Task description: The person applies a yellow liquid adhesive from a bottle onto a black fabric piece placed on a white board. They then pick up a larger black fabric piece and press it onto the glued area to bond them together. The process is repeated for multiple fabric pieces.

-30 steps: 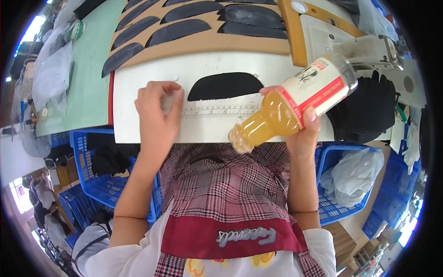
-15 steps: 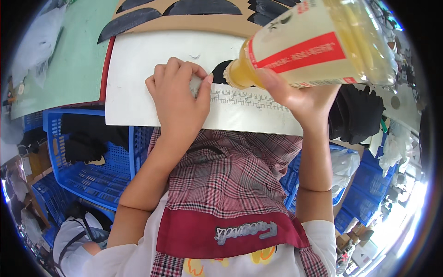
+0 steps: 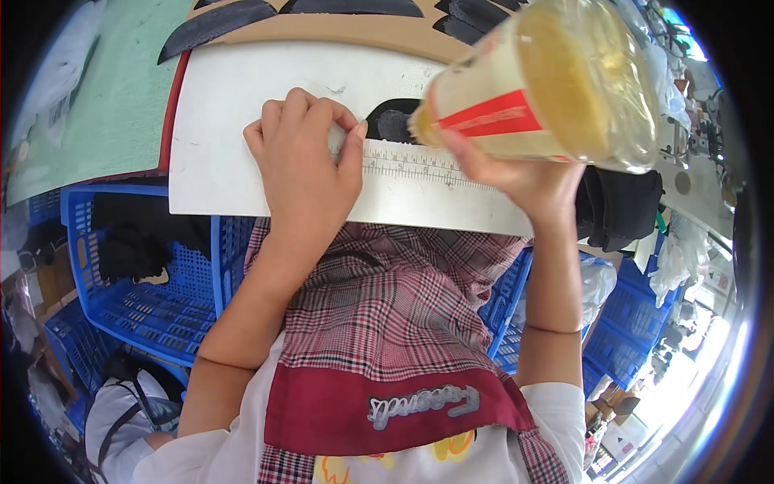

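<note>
A plastic bottle [image 3: 484,97] with a pale and red label and yellowish liquid is tipped on its side, wrapped by my right hand [image 3: 528,181]. Its yellowish, frayed-looking mouth end [image 3: 426,127] meets a black half-round piece [image 3: 391,121] on the white board. A dull grey patch shows on this piece. Along its near edge lies a clear ruler [image 3: 411,164]. My left hand [image 3: 310,161] is closed, thumb and forefinger pinched together at the piece's left end, over the ruler's left part. What sits between those fingertips is hidden.
Beyond the white board [image 3: 234,121], several dark curved pieces [image 3: 218,31] rest on brown cardboard [image 3: 339,32]. A green surface [image 3: 105,105] adjoins at left. Blue crates [image 3: 145,298] flank me below the board. Stacked black fabric [image 3: 619,206] sits right. Another person [image 3: 133,419] is at lower left.
The bottle has tilted further, its base now turned more toward me. Its mouth has slid right along the black piece, uncovering the grey patch. My left hand keeps its pinch.
</note>
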Motion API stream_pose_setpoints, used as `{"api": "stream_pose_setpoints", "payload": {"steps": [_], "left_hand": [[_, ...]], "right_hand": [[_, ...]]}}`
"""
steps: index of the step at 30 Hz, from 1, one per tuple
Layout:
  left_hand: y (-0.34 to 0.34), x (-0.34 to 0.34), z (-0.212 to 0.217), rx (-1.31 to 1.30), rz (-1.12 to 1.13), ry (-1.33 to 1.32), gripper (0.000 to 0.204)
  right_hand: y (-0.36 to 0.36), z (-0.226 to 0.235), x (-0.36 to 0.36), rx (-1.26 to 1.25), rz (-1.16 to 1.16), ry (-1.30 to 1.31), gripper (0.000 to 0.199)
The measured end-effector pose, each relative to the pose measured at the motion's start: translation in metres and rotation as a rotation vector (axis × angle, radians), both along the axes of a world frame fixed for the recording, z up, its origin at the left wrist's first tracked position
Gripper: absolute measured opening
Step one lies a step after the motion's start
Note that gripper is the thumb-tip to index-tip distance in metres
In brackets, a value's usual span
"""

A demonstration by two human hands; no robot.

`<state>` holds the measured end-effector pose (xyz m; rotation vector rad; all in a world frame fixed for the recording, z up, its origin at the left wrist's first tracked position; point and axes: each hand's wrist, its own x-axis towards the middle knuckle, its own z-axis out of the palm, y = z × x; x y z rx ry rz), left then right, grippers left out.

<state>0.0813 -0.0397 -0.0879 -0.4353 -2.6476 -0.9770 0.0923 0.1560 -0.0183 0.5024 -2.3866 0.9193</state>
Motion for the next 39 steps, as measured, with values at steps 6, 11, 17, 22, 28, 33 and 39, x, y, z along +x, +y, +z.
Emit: {"api": "stream_pose_setpoints", "payload": {"steps": [6, 11, 17, 22, 28, 33, 39], "left_hand": [[-0.003, -0.001, -0.002, -0.002, 0.000, 0.013, 0.012], [-0.002, -0.002, -0.003, 0.001, -0.015, 0.021, 0.011], [0.001, 0.000, 0.001, 0.005, -0.023, 0.010, 0.011], [0.002, 0.001, -0.001, 0.004, -0.030, 0.022, 0.012], [0.002, 0.001, 0.000, -0.013, -0.022, 0.026, 0.011], [0.000, 0.000, -0.001, -0.019, -0.015, 0.012, 0.011], [-0.001, -0.002, 0.000, -0.020, -0.006, -0.013, 0.010]], "right_hand": [[0.068, 0.007, 0.023, 0.014, -0.284, -0.072, 0.052], [0.056, 0.014, 0.018, -0.289, -0.211, 0.014, 0.044], [-0.009, -0.011, -0.021, -0.245, 0.019, -0.005, 0.055], [0.004, -0.020, -0.022, -0.226, 0.035, -0.066, 0.065], [0.045, -0.019, 0.018, -0.046, -0.231, -0.193, 0.055], [0.066, -0.008, 0.026, -0.119, -0.184, 0.012, 0.063], [0.079, 0.009, 0.041, -0.290, -0.188, 0.028, 0.051]]}}
